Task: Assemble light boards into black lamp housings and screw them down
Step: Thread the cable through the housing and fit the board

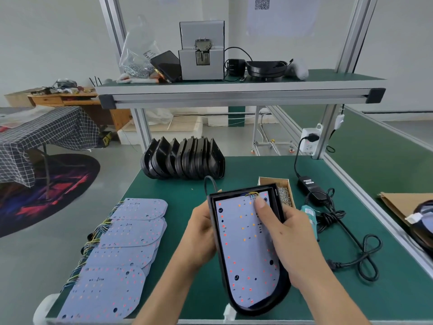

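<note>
I've got one black lamp housing [278, 295] up off the table [210, 188], held over the near edge, with a light board [246, 242] sitting down inside it. My left hand [201, 233] is curled around the housing's left side, fingers tucked underneath so I can't see them. My right hand [281, 231] wraps the right rim, and the thumb [262, 207] lies flat on the board near its far end, just below the little bundle of wires [251, 194] at the top. The board's face is dotted with red and orange LEDs and has a few round holes.

At the near-left corner of the table there's a fanned stack of more light boards [121, 249], overlapping each other, with their yellow and blue wires sticking out toward the left edge. Along the far edge sits a row of empty black housings [182, 160] standing on end, leaning on each other. Just behind the housing I'm holding is a small cardboard box of screws [284, 193], and right beside my right hand a teal electric screwdriver [309, 214] lies on the table, mostly hidden. Its black power adapter [309, 184] and a tangle of cable [360, 256] run off toward the right edge.
</note>
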Tool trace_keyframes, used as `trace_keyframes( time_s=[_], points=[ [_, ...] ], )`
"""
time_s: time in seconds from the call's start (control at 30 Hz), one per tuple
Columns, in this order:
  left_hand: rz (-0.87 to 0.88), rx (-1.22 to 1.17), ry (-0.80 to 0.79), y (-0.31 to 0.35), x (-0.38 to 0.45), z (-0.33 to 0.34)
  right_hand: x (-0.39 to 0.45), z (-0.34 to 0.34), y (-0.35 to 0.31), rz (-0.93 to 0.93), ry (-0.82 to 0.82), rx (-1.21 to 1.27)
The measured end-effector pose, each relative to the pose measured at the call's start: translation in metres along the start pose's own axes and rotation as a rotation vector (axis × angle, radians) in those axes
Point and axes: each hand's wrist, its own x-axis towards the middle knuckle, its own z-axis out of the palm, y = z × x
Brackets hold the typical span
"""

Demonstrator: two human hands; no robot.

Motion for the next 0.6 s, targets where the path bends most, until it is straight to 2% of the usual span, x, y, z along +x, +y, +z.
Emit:
trace_keyframes(
  time_s=[0.1,0.23,0.5,0.6],
  points=[
    [0.012,0.004,0.028,0.001,-0.003,0.005,-0.004,0.000,-0.005,0.003,-0.046,0.066],
    [-0.143,-0.181,0.064,-0.011,-0.010,0.011,-0.005,0.002,-0.008,-0.005,-0.105,0.091],
    [-0.152,0.048,0.068,0.000,-0.001,0.008,-0.003,0.003,-0.008,0.026,-0.031,0.071],
    [-0.121,-0.093,0.064,0.004,0.000,0.005,-0.002,0.004,-0.011,0.021,0.016,0.061]
  ],
)
